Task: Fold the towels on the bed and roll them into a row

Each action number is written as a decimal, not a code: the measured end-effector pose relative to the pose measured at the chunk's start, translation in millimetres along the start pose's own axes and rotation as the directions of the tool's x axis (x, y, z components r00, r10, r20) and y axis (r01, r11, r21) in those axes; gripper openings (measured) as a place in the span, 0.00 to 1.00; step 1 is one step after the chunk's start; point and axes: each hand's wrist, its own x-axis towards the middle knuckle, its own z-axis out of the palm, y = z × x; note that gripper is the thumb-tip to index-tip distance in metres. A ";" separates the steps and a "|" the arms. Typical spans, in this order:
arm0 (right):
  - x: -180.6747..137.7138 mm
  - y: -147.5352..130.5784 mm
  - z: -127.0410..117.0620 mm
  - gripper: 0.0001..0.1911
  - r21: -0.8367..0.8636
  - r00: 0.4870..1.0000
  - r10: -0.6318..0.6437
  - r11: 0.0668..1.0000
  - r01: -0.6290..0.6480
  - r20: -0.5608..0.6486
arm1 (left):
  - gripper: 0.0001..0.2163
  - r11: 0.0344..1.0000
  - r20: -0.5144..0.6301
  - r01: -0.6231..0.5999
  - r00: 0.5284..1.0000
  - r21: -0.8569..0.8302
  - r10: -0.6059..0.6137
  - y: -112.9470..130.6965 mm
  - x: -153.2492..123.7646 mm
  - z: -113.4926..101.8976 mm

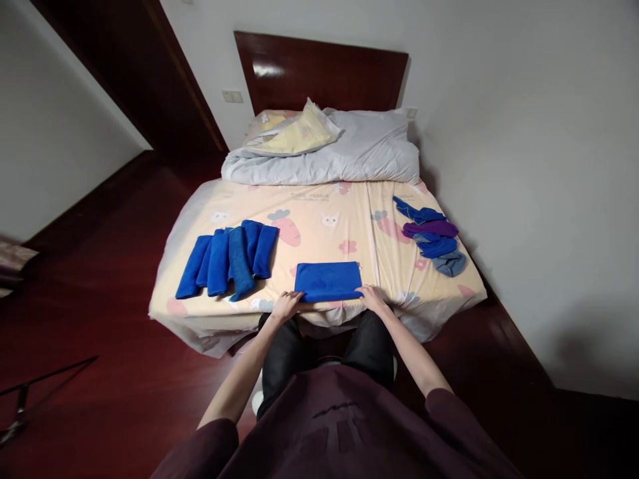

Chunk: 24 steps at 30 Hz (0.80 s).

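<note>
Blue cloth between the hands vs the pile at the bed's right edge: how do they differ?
Shape: the blue cloth is laid out as a neat rectangle; the pile is crumpled.
Colour: the blue cloth is all blue; the pile mixes blue, purple and grey.
Contact: the left hand and right hand are at the blue cloth's near corners; neither touches the pile.
Shared: both lie on the patterned sheet.

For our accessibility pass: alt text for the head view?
A person's left hand and right hand touch the near corners of a blue cloth on a carrot-print bedsheet. Blue cloth bundles lie to its left, a crumpled pile of cloths to its right.
</note>
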 end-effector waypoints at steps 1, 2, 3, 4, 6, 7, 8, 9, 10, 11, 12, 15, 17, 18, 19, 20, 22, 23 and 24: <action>-2.2 2.8 0.4 0.24 0.039 1.000 0.008 0.999 -0.009 0.002 | 0.25 0.999 0.010 0.023 1.000 -0.037 -0.023 -1.4 -3.4 -1.1; -4.2 6.3 1.4 0.24 0.089 1.000 0.015 0.996 -0.016 0.003 | 0.26 0.995 0.018 0.051 0.999 -0.085 -0.050 -3.6 -6.6 -1.8; -5.6 10.2 3.1 0.23 0.150 1.000 0.022 0.988 -0.022 0.001 | 0.25 0.986 0.021 0.079 0.997 -0.144 -0.077 -6.5 -9.3 -2.1; -6.5 14.3 5.6 0.22 0.221 1.000 0.028 0.975 -0.026 -0.008 | 0.25 0.971 0.016 0.104 0.995 -0.213 -0.103 -9.7 -11.3 -2.0; -6.1 21.5 13.1 0.19 0.382 0.998 0.051 0.924 -0.030 -0.043 | 0.24 0.919 -0.010 0.132 0.989 -0.372 -0.147 -15.7 -13.2 -0.3; -4.9 24.2 17.9 0.17 0.464 0.995 0.076 0.885 -0.036 -0.068 | 0.22 0.881 -0.026 0.139 0.985 -0.452 -0.169 -17.7 -13.0 1.2; -3.3 26.0 23.1 0.16 0.543 0.989 0.113 0.839 -0.045 -0.092 | 0.21 0.838 -0.042 0.143 0.980 -0.527 -0.193 -18.8 -12.1 3.0; -1.4 26.9 28.2 0.16 0.613 0.982 0.154 0.788 -0.055 -0.110 | 0.20 0.794 -0.059 0.143 0.974 -0.591 -0.219 -19.0 -10.7 5.0; 0.5 27.0 32.9 0.16 0.672 0.974 0.190 0.738 -0.059 -0.123 | 0.20 0.754 -0.077 0.140 0.966 -0.642 -0.246 -18.4 -8.9 7.1; 2.2 26.6 36.9 0.17 0.716 0.967 0.215 0.696 -0.055 -0.135 | 0.20 0.721 -0.097 0.137 0.957 -0.679 -0.273 -17.2 -6.8 9.0; 3.5 25.7 40.0 0.17 0.744 0.963 0.226 0.667 -0.042 -0.149 | 0.21 0.696 -0.115 0.138 0.946 -0.705 -0.303 -15.7 -4.7 10.6; 4.3 23.1 43.2 0.17 0.749 0.952 0.223 0.662 0.010 -0.210 | 0.21 0.666 -0.125 0.182 0.914 -0.724 -0.386 -11.9 0.4 13.2; 2.7 22.6 41.7 0.16 0.722 0.943 0.229 0.692 0.017 -0.242 | 0.20 0.672 -0.123 0.212 0.902 -0.709 -0.414 -10.8 1.9 13.3; 1.6 22.7 40.6 0.16 0.705 0.940 0.233 0.709 0.011 -0.248 | 0.20 0.681 -0.129 0.217 0.899 -0.699 -0.419 -10.5 2.0 13.2; 0.5 23.1 39.5 0.17 0.686 0.940 0.233 0.728 0.002 -0.250 | 0.19 0.690 -0.139 0.217 0.896 -0.690 -0.421 -10.3 1.7 13.1; -0.6 23.6 38.6 0.17 0.666 0.941 0.231 0.746 -0.009 -0.246 | 0.19 0.698 -0.148 0.216 0.894 -0.683 -0.422 -10.0 1.1 13.1; -2.4 24.7 37.7 0.17 0.628 0.944 0.231 0.778 -0.033 -0.236 | 0.18 0.703 -0.149 0.225 0.891 -0.675 -0.429 -9.2 -1.1 13.1; -2.9 25.2 37.5 0.17 0.614 0.945 0.231 0.788 -0.042 -0.232 | 0.18 0.703 -0.145 0.232 0.890 -0.672 -0.433 -8.7 -2.5 13.0; -3.2 25.6 37.5 0.17 0.604 0.946 0.229 0.796 -0.047 -0.228 | 0.18 0.707 -0.141 0.238 0.890 -0.666 -0.433 -8.2 -3.9 12.8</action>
